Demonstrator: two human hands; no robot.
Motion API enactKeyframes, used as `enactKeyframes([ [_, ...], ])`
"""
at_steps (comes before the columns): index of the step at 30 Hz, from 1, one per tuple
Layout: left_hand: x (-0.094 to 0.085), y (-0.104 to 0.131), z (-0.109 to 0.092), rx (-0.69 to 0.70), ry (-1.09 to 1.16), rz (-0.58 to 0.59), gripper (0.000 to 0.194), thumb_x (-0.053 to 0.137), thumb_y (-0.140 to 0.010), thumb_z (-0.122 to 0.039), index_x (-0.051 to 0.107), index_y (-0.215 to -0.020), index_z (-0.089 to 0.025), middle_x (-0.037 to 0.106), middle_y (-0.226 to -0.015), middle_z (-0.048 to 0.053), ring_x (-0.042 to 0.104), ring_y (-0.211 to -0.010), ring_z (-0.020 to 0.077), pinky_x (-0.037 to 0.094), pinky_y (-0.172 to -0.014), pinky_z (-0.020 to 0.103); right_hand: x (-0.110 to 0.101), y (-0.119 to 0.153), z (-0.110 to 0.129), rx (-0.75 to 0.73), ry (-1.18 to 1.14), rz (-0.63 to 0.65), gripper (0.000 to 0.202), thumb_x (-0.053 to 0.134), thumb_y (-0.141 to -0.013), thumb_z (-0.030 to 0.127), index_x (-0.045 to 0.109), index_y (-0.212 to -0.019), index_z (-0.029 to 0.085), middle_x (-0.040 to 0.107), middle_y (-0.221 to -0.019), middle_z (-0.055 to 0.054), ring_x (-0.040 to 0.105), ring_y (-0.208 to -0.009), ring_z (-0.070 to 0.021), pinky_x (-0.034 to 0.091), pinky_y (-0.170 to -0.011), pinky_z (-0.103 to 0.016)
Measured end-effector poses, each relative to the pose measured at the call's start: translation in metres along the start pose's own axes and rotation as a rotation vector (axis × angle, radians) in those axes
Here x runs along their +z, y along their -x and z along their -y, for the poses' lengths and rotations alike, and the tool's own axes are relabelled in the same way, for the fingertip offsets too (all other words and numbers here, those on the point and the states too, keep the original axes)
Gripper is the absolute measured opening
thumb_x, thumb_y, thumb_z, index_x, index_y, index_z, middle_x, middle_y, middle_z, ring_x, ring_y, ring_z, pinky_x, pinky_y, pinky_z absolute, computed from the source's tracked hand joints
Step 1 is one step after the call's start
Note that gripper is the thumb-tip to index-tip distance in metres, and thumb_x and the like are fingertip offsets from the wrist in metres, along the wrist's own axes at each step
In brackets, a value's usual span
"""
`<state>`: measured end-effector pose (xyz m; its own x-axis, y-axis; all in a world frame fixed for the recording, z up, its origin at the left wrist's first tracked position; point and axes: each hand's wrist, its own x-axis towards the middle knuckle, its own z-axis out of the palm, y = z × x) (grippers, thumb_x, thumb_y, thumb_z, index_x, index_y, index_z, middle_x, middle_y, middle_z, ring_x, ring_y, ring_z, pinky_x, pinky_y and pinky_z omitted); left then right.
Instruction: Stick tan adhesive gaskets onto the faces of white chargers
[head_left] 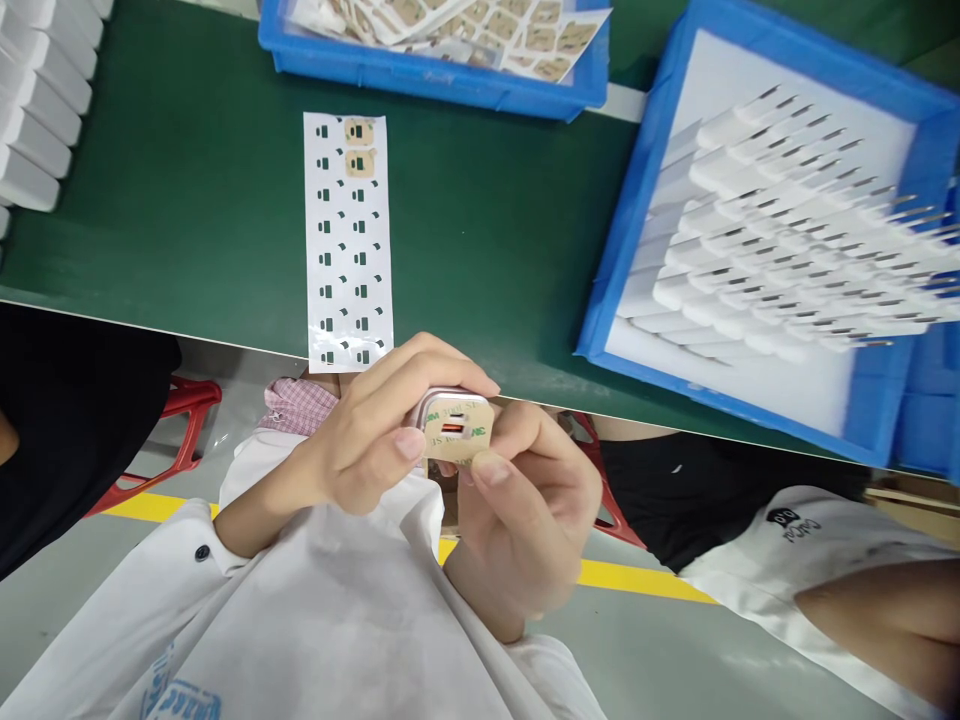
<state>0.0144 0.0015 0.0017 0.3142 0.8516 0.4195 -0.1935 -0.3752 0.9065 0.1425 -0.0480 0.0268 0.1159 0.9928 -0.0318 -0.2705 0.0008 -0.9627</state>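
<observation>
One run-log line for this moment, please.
left hand: holds two-port charger | right hand: fingertips at its tan adhesive sticker | white sticker sheet: on green table

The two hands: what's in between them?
In the head view, a small pale block with a tan sticker lies between the left hand and the right hand.

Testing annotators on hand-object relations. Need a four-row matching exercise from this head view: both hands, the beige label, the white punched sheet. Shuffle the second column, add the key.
1. Left hand
2. Right hand
3. Beige label
4. White punched sheet

A. Lying on the green table
B. Curled around the white block
C. On the block's end face, around its slots
D. Thumb and finger at the label's edge

Pairs: 1-B, 2-D, 3-C, 4-A
</observation>
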Motion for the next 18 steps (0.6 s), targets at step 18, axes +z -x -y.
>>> enactKeyframes([
  [18,0.008,0.004,0.015,0.05,-0.155,-0.087,0.028,0.036,-0.11,-0.036,0.059,-0.107,-0.02,0.063,-0.099,0.005,0.062,-0.09,0.0156,0.053,-0.078,0.031,-0.001,0.003,0.003,-0.298,0.8,-0.114,0.024,0.069,-0.09,0.02,0.05,-0.074,0.023,0.051,-0.063,0.006,0.045,-0.057,-0.01,0.039,-0.057,-0.026],
])
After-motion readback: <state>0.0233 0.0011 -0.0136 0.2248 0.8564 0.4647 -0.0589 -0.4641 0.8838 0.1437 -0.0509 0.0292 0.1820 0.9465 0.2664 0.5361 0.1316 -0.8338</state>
